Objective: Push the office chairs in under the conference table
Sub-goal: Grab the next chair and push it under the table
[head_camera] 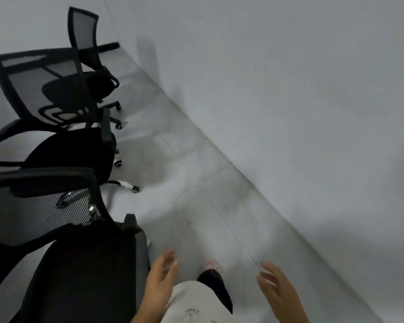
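Three black office chairs with mesh backs, padded seats, curved armrests and wheeled bases stand in a row along the left side of a pale tiled floor [196,194]: nearest chair [84,264], middle chair [56,108], farthest chair [89,57]. Both hands hang low and hold nothing; the left hand [160,283], fingers loosely spread, hovers just beside the nearest chair's seat, the right hand [278,290] likewise relaxed, well apart.

Three black chairs [63,141] stand in a row on the gray floor [184,183] by a wall [289,89]. Left hand [160,282] and right hand [278,290] hang loose (holding nothing), the left one near the closest chair.
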The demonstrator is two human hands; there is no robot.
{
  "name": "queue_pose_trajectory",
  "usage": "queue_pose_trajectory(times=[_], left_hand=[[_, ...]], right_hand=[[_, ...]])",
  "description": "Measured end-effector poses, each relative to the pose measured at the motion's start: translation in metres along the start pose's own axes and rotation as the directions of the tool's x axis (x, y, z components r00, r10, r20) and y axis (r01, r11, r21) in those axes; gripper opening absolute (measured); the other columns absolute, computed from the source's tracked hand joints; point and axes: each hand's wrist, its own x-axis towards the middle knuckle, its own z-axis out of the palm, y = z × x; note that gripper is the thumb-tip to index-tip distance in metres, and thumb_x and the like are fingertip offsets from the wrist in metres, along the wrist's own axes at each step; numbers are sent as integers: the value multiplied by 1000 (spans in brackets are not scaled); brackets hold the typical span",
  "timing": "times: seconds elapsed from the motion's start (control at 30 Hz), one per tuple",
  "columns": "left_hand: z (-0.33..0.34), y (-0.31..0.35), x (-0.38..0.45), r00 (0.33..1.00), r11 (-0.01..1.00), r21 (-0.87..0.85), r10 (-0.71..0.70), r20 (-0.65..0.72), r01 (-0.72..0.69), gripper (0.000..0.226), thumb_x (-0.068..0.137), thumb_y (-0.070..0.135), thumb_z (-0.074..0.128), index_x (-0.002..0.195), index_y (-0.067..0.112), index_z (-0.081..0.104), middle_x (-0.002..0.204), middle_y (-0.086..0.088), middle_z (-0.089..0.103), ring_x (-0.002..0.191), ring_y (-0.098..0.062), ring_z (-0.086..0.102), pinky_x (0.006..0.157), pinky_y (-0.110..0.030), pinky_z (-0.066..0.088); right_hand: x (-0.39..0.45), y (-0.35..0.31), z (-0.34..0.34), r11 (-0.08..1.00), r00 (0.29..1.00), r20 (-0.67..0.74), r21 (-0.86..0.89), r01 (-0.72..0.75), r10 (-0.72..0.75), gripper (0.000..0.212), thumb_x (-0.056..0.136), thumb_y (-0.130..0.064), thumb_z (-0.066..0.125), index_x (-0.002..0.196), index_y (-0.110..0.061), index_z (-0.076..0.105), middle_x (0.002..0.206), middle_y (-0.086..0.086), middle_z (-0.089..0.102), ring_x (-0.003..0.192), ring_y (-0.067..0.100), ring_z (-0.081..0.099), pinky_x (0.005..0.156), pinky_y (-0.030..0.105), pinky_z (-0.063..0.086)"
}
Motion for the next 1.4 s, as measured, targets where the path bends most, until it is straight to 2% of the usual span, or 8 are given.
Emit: queue_pose_trajectory(times=[0.1, 0.2, 0.33, 0.5, 0.67, 0.8, 1.07, 1.4], left_hand=[[22, 54, 66, 997, 997, 0, 79, 5, -79, 26, 88, 2, 52, 112, 10, 52, 110, -7, 55, 88, 3, 53, 68, -5, 43], [40, 90, 113, 995, 995, -18, 96, 11, -96, 22, 88, 2, 52, 107, 11, 52, 105, -5, 56, 83, 6, 54, 65, 2, 40], [58, 102, 167, 995, 997, -54, 44, -94, -49, 18, 84, 7, 59, 101, 12, 55, 107, -15, 58, 80, 4, 59, 64, 1, 41], [75, 116, 231, 917, 981, -191, -115, -382, 43, 23, 84, -10, 51, 102, 4, 53, 108, -18, 56, 84, -20, 54, 60, 4, 40], [73, 153, 276, 763, 951, -305, -168, -625, -40, 28, 83, -13, 50, 107, 1, 51, 98, -8, 57, 70, 13, 59, 62, 3, 41], [61, 164, 292, 612, 925, -371, -244, -752, -88, 25, 83, -12, 50, 102, 5, 50, 97, -8, 57, 81, 1, 57, 65, 2, 42], [-3, 141, 315, 271, 859, -497, -451, -850, -127, 30, 81, -12, 55, 85, 18, 57, 92, -14, 61, 76, -8, 58, 61, 2, 40], [-126, 153, 332, 1, 863, -461, -471, -882, -208, 22, 88, 5, 52, 105, 19, 51, 110, -3, 57, 97, -3, 52, 73, 0, 42]], right_hand=[[73, -62, -18, 993, 993, -5, -2, 119, -119, 58, 44, -63, 63, 98, -46, 55, 93, -29, 64, 77, -27, 52, 67, -3, 40], [131, -94, -30, 988, 988, 36, -23, 150, -149, 36, 77, -17, 65, 111, -15, 54, 109, 3, 59, 76, -28, 50, 66, -5, 38], [201, -123, -30, 995, 994, 50, -9, 100, -100, 51, 49, -22, 87, 74, -59, 62, 100, -3, 68, 69, -20, 56, 62, -1, 41], [322, -164, -18, 982, 958, 271, -134, 135, -95, 67, 78, 7, 60, 83, -60, 55, 110, 9, 60, 69, -22, 55, 64, -5, 39], [432, -252, 36, 893, 777, 616, -267, 363, -131, 36, 60, -49, 77, 86, -63, 56, 96, -24, 67, 78, -17, 57, 68, -1, 42], [486, -295, 106, 813, 606, 786, -272, 514, -120, 31, 83, -5, 59, 107, -21, 47, 108, 0, 56, 86, 3, 58, 69, 0, 42], [491, -319, 250, 752, 413, 910, -268, 602, -6, 48, 80, -2, 62, 91, -48, 56, 101, -4, 61, 75, -18, 56, 66, 1, 42], [439, -405, 442, 539, -26, 997, -18, 842, 75, 36, 88, -12, 54, 124, -9, 47, 115, 2, 50, 99, 15, 50, 85, 23, 36]])
